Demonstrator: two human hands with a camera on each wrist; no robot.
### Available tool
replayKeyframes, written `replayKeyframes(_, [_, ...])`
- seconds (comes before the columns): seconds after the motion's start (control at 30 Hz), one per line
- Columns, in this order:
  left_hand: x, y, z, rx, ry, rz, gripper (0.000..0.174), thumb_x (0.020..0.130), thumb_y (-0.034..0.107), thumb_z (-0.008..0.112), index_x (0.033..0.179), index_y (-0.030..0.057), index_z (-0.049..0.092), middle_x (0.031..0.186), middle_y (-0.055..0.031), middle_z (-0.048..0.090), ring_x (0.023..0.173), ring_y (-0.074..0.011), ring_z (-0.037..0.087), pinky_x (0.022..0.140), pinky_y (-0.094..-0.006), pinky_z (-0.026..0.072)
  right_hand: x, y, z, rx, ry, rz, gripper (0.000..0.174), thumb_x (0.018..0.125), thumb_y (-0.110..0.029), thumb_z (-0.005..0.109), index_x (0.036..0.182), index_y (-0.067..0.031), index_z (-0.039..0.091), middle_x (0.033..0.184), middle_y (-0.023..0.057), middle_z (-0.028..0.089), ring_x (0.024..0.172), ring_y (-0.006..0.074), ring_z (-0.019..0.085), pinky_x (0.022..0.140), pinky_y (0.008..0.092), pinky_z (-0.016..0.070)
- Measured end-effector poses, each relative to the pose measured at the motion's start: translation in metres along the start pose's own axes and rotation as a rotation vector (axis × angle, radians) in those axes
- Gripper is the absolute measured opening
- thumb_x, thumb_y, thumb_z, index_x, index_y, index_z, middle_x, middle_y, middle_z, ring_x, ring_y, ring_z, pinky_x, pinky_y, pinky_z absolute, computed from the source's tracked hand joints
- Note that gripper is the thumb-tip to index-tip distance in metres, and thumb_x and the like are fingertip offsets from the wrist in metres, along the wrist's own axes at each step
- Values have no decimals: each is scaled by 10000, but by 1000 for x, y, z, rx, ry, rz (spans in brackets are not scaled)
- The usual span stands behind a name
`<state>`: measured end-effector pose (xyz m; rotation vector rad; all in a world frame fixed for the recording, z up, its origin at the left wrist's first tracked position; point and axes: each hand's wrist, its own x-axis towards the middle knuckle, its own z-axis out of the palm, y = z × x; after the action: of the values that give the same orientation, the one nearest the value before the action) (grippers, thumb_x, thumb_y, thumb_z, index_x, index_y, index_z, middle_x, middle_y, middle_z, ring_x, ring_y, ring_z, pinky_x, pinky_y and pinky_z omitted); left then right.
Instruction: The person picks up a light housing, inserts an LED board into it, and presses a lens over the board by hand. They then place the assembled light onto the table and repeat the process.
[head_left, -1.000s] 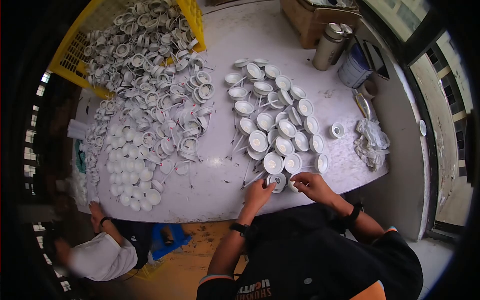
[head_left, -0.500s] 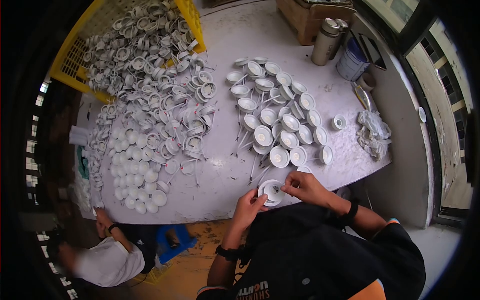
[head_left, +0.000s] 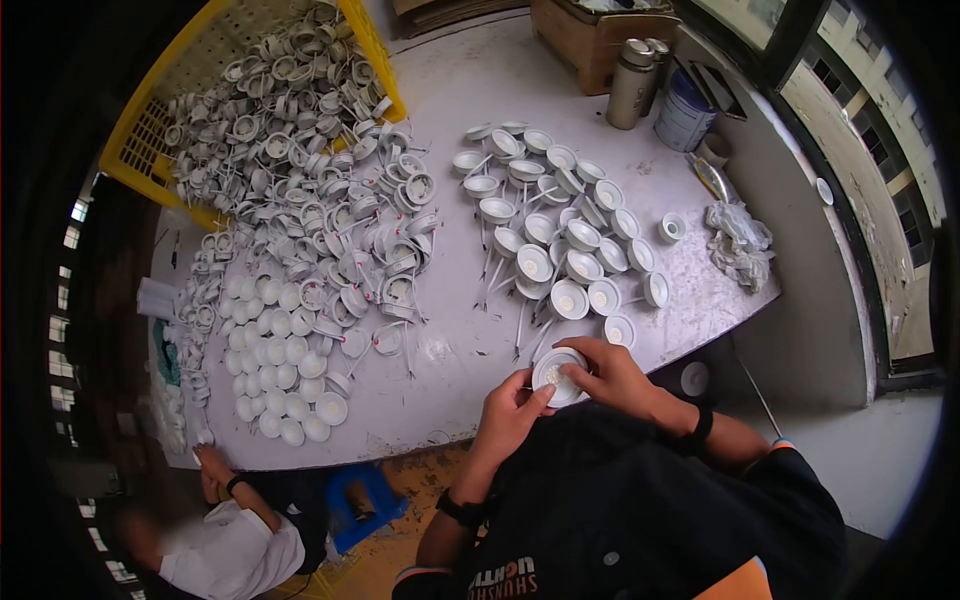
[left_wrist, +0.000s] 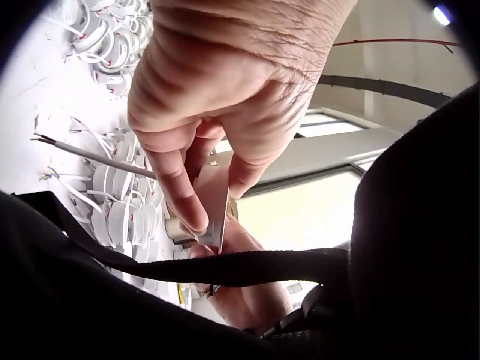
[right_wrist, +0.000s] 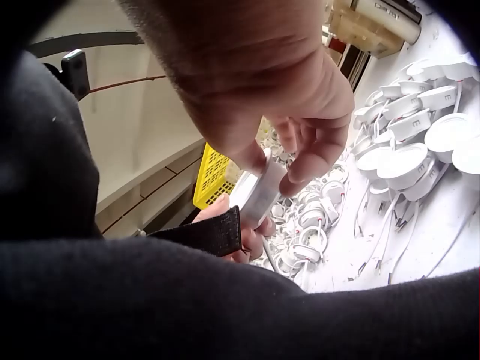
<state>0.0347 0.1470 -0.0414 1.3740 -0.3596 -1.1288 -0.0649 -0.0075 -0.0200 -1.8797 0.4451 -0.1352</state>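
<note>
At the table's front edge, both hands hold one round white downlight (head_left: 560,377), its dished face up and a pale yellow dotted centre showing. My left hand (head_left: 508,418) grips its left rim, thumb over the face. Opposite, my right hand (head_left: 618,380) grips the right side with its thumb on the face too. In the left wrist view the downlight (left_wrist: 214,196) appears edge-on between fingers and thumb, and a grey cable (left_wrist: 97,158) with bare wire ends sticks out near it. The right wrist view shows the downlight's side wall (right_wrist: 264,196) under the right fingers.
Face-up downlights (head_left: 570,298) with cables crowd the table just ahead. Left lie heaped white housings (head_left: 290,200), rows of white discs (head_left: 285,375) and a yellow crate (head_left: 150,120). A flask (head_left: 632,85), a tub (head_left: 686,112) and crumpled plastic (head_left: 738,240) stand right. Another person (head_left: 235,540) sits lower left.
The downlight has come up off the table edge toward my body. My right hand has shifted from pinching at its inside to gripping the rim alongside my left hand.
</note>
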Motion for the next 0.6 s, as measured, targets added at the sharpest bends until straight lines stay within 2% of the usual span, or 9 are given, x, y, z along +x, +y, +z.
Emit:
replayKeyframes(0.13, [-3, 0, 0, 78, -10, 45, 308, 842, 139, 599, 1059, -63, 518, 873, -84, 620, 754, -109, 600, 654, -233, 491, -3, -3, 6, -116, 81, -47, 278, 803, -137, 586, 1048, -8, 554, 860, 175, 610, 665, 288, 610, 577, 347, 477])
replayKeyframes(0.2, [-2, 3, -1, 140, -20, 65, 306, 832, 133, 609, 1053, -59, 519, 863, -80, 622, 748, -105, 600, 637, -236, 490, -5, -4, 8, -294, 138, -123, 273, 803, -163, 588, 1039, -29, 557, 867, 169, 607, 661, 311, 605, 575, 355, 478])
replayKeyframes(0.3, [-2, 8, 0, 135, -15, 76, 285, 811, 116, 610, 1022, -57, 525, 820, -95, 624, 693, -109, 603, 600, -250, 484, -2, -9, 7, -336, 129, -110, 270, 803, -181, 593, 1035, -47, 558, 871, 153, 607, 691, 308, 606, 594, 353, 480])
replayKeyframes(0.33, [-2, 12, 0, 235, 30, 86, 279, 808, 117, 603, 1013, -56, 527, 791, -106, 621, 666, -120, 603, 591, -261, 481, -1, -11, 7, -341, 124, -111, 270, 803, -181, 593, 1035, -47, 558, 871, 153, 607, 691, 308, 606, 594, 353, 480])
replayKeyframes(0.37, [-1, 14, 0, 335, 76, 94, 272, 805, 118, 595, 1004, -55, 528, 762, -116, 619, 639, -130, 602, 582, -271, 478, -1, -11, 8, -271, 99, -98, 270, 808, -173, 588, 1043, -43, 554, 873, 154, 606, 700, 301, 606, 605, 351, 480])
replayKeyframes(0.53, [7, 15, 2, 351, 139, 100, 258, 806, 144, 582, 979, -44, 542, 733, -145, 610, 603, -162, 600, 572, -289, 473, 8, -14, 3, -82, 22, -10, 279, 825, -146, 568, 1076, -27, 542, 878, 162, 604, 728, 286, 606, 639, 336, 477])
replayKeyframes(0.6, [10, 21, 3, 330, 138, 90, 257, 813, 159, 581, 973, -39, 547, 743, -152, 612, 610, -170, 602, 574, -292, 474, 11, -11, 1, -58, 21, -11, 285, 834, -129, 560, 1092, -10, 537, 875, 152, 614, 710, 244, 605, 638, 322, 474])
